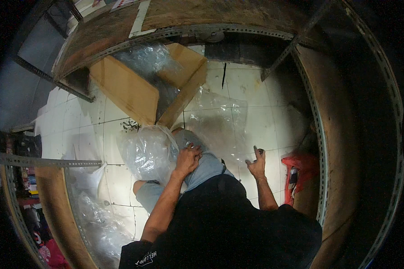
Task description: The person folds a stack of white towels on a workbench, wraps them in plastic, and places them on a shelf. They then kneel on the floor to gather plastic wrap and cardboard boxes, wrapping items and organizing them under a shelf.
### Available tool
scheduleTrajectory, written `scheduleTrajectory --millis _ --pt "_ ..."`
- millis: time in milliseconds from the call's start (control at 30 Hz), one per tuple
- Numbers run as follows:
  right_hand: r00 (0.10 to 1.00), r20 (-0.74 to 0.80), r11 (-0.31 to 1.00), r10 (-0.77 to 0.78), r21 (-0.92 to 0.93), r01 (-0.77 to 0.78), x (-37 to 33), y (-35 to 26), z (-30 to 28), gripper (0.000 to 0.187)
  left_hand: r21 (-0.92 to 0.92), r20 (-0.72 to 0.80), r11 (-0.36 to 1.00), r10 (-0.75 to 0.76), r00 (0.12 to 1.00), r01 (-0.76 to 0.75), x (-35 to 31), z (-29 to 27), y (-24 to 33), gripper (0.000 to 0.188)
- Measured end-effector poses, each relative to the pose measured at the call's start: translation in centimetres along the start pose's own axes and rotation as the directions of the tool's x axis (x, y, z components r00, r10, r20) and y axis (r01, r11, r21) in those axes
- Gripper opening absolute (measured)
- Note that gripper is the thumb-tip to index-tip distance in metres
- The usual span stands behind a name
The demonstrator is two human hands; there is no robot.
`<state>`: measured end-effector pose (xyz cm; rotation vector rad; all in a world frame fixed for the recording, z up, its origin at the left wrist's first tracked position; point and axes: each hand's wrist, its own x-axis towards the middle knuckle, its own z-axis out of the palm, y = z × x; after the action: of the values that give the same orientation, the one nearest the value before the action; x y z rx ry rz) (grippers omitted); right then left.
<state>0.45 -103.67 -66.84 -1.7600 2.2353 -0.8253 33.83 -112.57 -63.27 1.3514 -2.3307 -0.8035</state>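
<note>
My left hand [188,158] rests on my grey shorts [206,167] with its fingers curled in; what they hold, if anything, is too small to make out. Beside it on the left is a bunched clear plastic bag [149,151]. My right hand [257,165] is out to the right above the tiles, thumb and index finger apart, nothing visible between them. A clear plastic sheet [220,120] spreads over the floor, its edge close to that thumb. Ahead stands a cardboard box [129,89] with its flaps up and clear plastic [155,60] inside.
Metal-framed wooden shelves surround me: a board [211,15] ahead, a perforated upright [316,116] on the right, a rail [49,160] on the left. More clear plastic [105,224] lies at lower left. A red plastic bag [300,166] is by the right shelf. White tiles [251,89] form the floor.
</note>
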Motion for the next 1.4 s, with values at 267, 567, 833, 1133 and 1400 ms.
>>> scheduleTrajectory --millis 267,567,833,1133,1400 --pt "0.972 0.059 0.965 0.227 0.124 -0.232 -0.4 2.9 0.1 0.017 -0.014 -0.143 1.0 -0.022 0.989 0.02 -0.2 -0.5 -0.3 0.024" --pt "0.853 0.425 0.939 -0.304 0.286 0.192 8.4 -13.5 -5.4 0.101 0.01 -0.334 0.951 0.296 0.895 -0.31 3.0 -5.8 5.0 0.031" --pt "0.804 0.591 0.801 -0.067 0.512 -0.31 13.0 -16.4 -0.4 0.048 -0.025 -0.635 1.0 -0.008 0.772 -0.01 -0.5 -13.4 9.4 0.059" --pt "0.709 0.549 0.358 -0.443 0.833 -0.422 7.3 -22.2 7.5 0.035 -0.432 -0.567 0.755 -0.653 0.502 0.493 -8.8 -13.5 -2.3 0.033" --pt "0.215 0.777 0.797 -0.591 0.521 0.307 -1.5 -39.3 24.5 0.035 -0.625 -0.681 0.735 -0.678 0.278 0.263 -11.9 -15.3 -4.1 0.029"
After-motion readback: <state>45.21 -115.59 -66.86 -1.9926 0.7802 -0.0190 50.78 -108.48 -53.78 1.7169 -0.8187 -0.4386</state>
